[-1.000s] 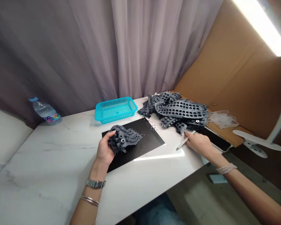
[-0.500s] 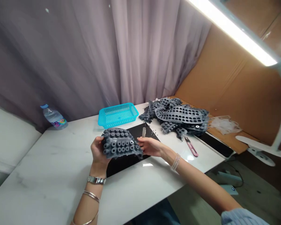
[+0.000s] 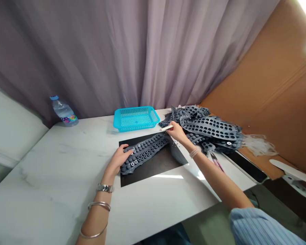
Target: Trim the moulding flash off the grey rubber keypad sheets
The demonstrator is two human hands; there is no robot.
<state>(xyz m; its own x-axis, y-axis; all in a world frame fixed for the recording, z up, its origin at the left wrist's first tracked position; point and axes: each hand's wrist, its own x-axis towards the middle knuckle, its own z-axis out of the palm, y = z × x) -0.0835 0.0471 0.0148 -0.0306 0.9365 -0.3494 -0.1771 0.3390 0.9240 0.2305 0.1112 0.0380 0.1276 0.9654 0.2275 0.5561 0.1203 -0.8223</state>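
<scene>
Left hand (image 3: 119, 158) spread open, palm down on grey studded rubber strip (image 3: 145, 151), strip lying diagonally across black mat (image 3: 153, 166); right hand (image 3: 177, 132) closed in a finger pinch on small white sliver (image 3: 167, 128), at strip's far end, near perforated rubber sheet pile (image 3: 210, 127).

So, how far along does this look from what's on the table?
Only a little looks done: a few loose grey bits lie on the black mat. In hand: the left hand presses a studded grey rubber strip onto the mat, while the right hand pinches a pale stick by the strip's far end. Left: the large heap of grey rubber sheets beside the mat.
</scene>
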